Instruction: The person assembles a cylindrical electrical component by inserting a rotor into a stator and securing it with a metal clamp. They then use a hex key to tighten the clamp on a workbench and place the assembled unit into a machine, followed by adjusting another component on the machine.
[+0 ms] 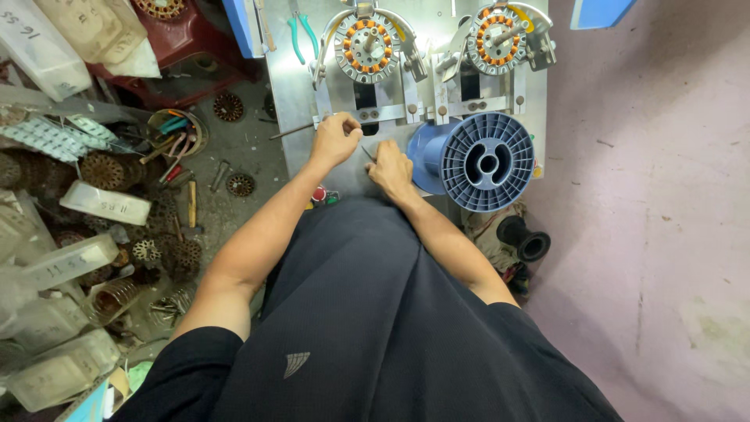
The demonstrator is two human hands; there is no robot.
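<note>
We see the grey metal worktop (301, 101) running away from us, two round orange-and-copper wound stators (366, 48) clamped side by side at its far end. The big blue plastic spool (486, 162) lies on its side just right of both hands, flange facing us, blocking that side; bare pink floor beyond. Left: cluttered parts. Left hand (336, 139) fingers curled shut, pinching something too small to tell. Right hand (391, 169) grips a thin grey metal tool (368, 151), pointing up-left, near the worktop's front edge.
</note>
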